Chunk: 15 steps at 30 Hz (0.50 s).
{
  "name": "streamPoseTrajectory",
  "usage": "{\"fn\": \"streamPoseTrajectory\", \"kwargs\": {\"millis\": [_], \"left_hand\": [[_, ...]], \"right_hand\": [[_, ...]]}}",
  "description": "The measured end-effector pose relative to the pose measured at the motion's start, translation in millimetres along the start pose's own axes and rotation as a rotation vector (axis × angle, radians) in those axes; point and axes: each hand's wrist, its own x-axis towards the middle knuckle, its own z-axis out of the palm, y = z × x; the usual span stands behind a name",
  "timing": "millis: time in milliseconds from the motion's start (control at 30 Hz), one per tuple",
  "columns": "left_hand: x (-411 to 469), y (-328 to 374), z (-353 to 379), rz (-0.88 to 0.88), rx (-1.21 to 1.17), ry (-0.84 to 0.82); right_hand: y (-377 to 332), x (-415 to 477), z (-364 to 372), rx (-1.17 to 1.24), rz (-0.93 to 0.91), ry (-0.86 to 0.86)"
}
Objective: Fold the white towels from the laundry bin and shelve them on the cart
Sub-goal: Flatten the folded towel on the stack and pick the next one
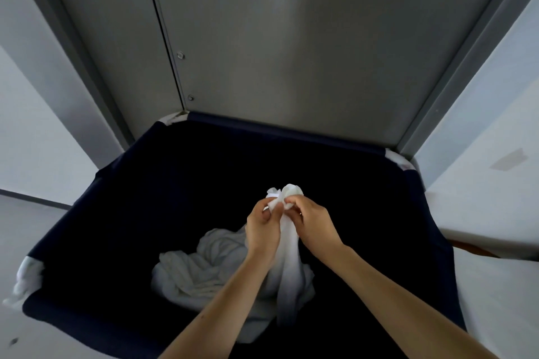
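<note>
Left hand and right hand side by side, both pinched bunched top of towel, long axis hung vertical, lower end trailed beside heap in bin.

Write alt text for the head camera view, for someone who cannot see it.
The left hand and right hand pinch the bunched top of a white towel, which hangs down into a dark navy laundry bin. More crumpled white towels lie at the bin's bottom, and a grey metal panel stands behind.

Soft white cloth towel, matt navy fabric bin (brushed metal panel behind)
</note>
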Motion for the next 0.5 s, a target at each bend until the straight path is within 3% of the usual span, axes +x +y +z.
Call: {"fn": "streamPoseTrajectory", "kwargs": {"millis": [233, 500], "left_hand": [[0, -4, -3, -0.035, -0.057, -0.029], [-4, -3, -5, -0.051, -0.066, -0.013]], "right_hand": [[13, 5, -1, -0.428, -0.351, 0.010], [9, 7, -1, -0.375, -0.282, -0.120]]}}
